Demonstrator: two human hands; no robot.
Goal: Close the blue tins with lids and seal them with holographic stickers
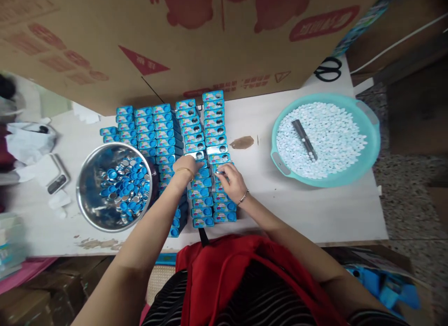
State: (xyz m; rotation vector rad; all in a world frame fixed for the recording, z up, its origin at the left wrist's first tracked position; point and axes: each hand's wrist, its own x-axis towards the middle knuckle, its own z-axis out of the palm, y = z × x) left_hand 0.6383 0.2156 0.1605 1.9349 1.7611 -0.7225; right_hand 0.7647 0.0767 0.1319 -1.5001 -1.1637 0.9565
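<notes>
Small blue printed tins (215,132) stand in two rows at the middle of the table. The farther ones show dark or silvery round spots, and the nearer ones show blue round spots. My left hand (185,166) is over the left row, fingers curled against a tin; what they hold, if anything, is hidden. My right hand (232,181) is at the right row, thumb and fingers pinched together over a tin on something too small to make out. Left of my left arm, a steel bowl (84,202) holds many loose blue and silver round caps (130,190).
More stacked blue tins (163,126) stand behind the bowl. A turquoise basin (371,146) of white tablets (336,144), with a dark trough-shaped scoop (304,139) in it, stands at right. Scissors (329,70) lie behind it. A large cardboard box (224,50) blocks the far side.
</notes>
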